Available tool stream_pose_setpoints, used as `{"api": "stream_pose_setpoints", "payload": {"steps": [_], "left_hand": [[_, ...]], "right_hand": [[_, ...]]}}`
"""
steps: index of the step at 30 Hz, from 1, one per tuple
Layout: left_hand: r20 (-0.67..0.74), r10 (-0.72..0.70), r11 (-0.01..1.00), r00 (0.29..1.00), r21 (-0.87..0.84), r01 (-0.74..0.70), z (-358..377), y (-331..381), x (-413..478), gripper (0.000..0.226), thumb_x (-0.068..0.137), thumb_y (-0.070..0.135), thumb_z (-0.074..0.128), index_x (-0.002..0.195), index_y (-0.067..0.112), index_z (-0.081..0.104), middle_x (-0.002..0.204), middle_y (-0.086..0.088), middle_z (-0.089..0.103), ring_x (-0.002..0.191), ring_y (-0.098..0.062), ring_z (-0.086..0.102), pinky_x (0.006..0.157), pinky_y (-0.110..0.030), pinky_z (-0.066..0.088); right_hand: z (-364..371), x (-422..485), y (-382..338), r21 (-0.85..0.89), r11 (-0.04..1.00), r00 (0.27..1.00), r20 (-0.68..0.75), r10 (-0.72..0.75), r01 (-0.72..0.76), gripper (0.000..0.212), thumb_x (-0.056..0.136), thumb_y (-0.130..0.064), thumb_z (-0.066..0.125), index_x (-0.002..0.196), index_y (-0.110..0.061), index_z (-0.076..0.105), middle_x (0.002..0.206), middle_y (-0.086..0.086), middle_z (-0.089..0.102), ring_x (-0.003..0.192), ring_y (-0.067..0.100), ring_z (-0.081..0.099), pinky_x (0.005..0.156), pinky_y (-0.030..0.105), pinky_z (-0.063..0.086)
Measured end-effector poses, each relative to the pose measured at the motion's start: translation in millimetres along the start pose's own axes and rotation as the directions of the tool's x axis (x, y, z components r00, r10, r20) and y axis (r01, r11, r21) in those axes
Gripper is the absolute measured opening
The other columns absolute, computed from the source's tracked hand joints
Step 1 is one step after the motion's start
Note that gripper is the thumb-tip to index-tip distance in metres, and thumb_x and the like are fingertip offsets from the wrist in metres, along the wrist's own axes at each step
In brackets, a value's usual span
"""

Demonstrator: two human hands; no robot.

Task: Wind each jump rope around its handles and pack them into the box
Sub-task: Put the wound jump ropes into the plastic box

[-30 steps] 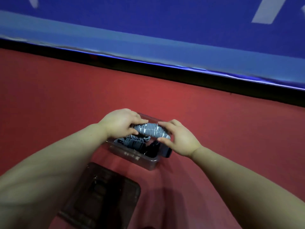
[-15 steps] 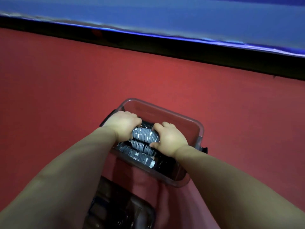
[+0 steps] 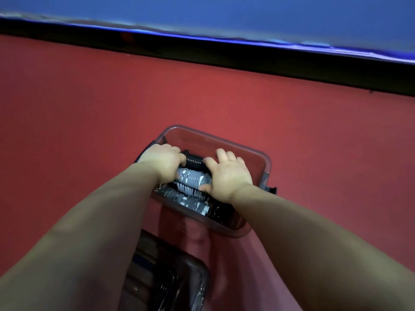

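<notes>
The box (image 3: 267,167) sits open, part filled. In it the left hand (image 3: 161,162) curls round the grey rope (image 3: 193,178) at its left end — the right hand (image 3: 226,176), fingers straight, presses its right end. The rope's long axis runs hand to hand, both equally near.

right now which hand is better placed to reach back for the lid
Probably the right hand: it lies open on the grey rope, while the left hand grips its end. The lid lies between the forearms.
</notes>
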State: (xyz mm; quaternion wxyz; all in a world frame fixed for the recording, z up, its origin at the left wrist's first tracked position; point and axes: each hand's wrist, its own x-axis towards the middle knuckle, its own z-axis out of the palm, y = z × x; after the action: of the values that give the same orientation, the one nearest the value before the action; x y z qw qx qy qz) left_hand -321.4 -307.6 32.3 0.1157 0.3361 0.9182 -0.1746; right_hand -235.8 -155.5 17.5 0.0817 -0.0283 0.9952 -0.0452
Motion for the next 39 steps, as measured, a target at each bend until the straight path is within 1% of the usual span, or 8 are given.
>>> {"api": "stream_pose_setpoints", "payload": {"steps": [2,4,6,8,17,26,32,39], "left_hand": [[0.011,-0.036,0.999,0.999,-0.029,0.036,-14.3,-3.0,-8.8,0.058,0.088,0.049,0.057,0.140,0.031,0.040,0.139,0.002,0.045,0.130,-0.021,0.038,0.104,-0.034,0.035],[0.019,-0.063,0.997,0.998,-0.052,0.064,-34.7,0.8,-22.9,0.080,0.087,0.061,0.051,0.151,0.033,0.013,0.158,-0.001,0.016,0.145,-0.023,0.014,0.117,-0.037,0.018],[0.039,-0.086,0.989,0.996,-0.116,0.090,-58.4,10.7,-38.8,0.098,0.081,0.070,0.049,0.149,0.036,-0.013,0.159,-0.002,-0.016,0.146,-0.025,-0.013,0.120,-0.042,-0.001],[0.048,-0.071,0.977,0.996,-0.197,0.079,-84.4,24.8,-53.4,0.109,0.076,0.073,0.052,0.145,0.037,-0.024,0.155,-0.002,-0.028,0.143,-0.027,-0.024,0.118,-0.046,-0.009],[-0.082,0.085,0.966,0.993,-0.237,-0.102,-173.2,122.1,-117.4,0.107,0.078,0.071,0.053,0.146,0.035,-0.022,0.156,-0.002,-0.026,0.143,-0.026,-0.023,0.117,-0.047,-0.009],[-0.117,0.349,0.932,0.930,-0.063,-0.358,-224.0,291.0,-126.9,0.106,0.078,0.072,0.050,0.146,0.033,-0.022,0.156,-0.004,-0.025,0.143,-0.026,-0.023,0.116,-0.047,-0.009],[-0.068,0.569,0.822,0.820,0.021,-0.569,-238.4,432.3,-100.9,0.102,0.080,0.072,0.046,0.147,0.032,-0.020,0.157,-0.004,-0.021,0.144,-0.026,-0.022,0.117,-0.047,-0.008],[0.051,0.759,0.647,0.650,0.056,-0.760,-207.7,576.7,-92.7,0.094,0.085,0.067,0.045,0.151,0.027,-0.009,0.157,-0.006,-0.022,0.143,-0.027,-0.023,0.117,-0.047,-0.010]], "right_hand": [[-20.6,-6.9,6.1,-0.070,0.998,1.000,-0.017,-0.005,0.004,0.082,0.088,-0.064,0.042,0.150,-0.029,0.004,0.158,0.007,0.002,0.144,0.029,-0.004,0.115,0.050,0.001],[-44.8,-21.8,13.6,-0.143,0.989,0.999,-0.018,0.027,-0.029,0.087,0.087,-0.070,0.033,0.148,-0.032,-0.016,0.157,0.005,-0.017,0.141,0.030,-0.025,0.112,0.056,-0.014],[-67.5,-41.0,21.8,-0.184,0.980,0.997,-0.017,0.071,-0.072,0.088,0.085,-0.074,0.027,0.144,-0.033,-0.024,0.155,0.004,-0.026,0.137,0.032,-0.033,0.109,0.059,-0.018],[-89.0,-64.9,30.8,-0.205,0.972,0.993,-0.011,0.118,-0.118,0.089,0.085,-0.075,0.026,0.143,-0.033,-0.026,0.153,0.004,-0.029,0.136,0.032,-0.035,0.108,0.061,-0.017],[-149.9,-201.9,89.6,-0.175,0.916,0.931,-0.115,0.346,-0.362,0.089,0.083,-0.077,0.024,0.144,-0.033,-0.026,0.154,0.004,-0.028,0.137,0.034,-0.032,0.110,0.062,-0.013],[-158.9,-345.6,201.4,-0.130,0.818,0.823,-0.198,0.533,-0.561,0.090,0.083,-0.077,0.025,0.145,-0.032,-0.022,0.155,0.004,-0.025,0.139,0.034,-0.029,0.110,0.063,-0.011],[-141.1,-435.5,289.2,-0.131,0.718,0.728,-0.189,0.659,-0.684,0.089,0.084,-0.076,0.024,0.145,-0.031,-0.024,0.155,0.005,-0.025,0.139,0.035,-0.028,0.110,0.062,-0.011],[-79.3,-525.0,354.4,-0.193,0.647,0.666,-0.044,0.745,-0.737,0.090,0.082,-0.079,0.019,0.143,-0.031,-0.027,0.153,0.005,-0.029,0.138,0.035,-0.031,0.109,0.063,-0.013]]}}
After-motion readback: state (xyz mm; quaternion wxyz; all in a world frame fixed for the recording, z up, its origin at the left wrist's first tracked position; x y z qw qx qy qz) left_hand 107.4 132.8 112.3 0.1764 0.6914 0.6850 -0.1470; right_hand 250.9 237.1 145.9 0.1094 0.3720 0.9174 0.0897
